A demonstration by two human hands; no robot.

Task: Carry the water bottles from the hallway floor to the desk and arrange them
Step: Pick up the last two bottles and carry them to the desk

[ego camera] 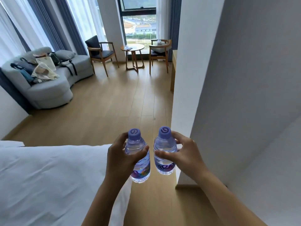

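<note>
Two clear ribbed plastic water bottles with smooth lilac caps stand upright in the air at six o'clock over the wooden plank floor (104,111), the left bottle (139,162) gripped by the left hand (121,158), the right bottle (164,154) by the right hand (185,156)

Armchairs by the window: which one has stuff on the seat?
The right armchair, right of the round table: a white cushion and tissue box sit on it. The left armchair has only its dark cushions.
</note>
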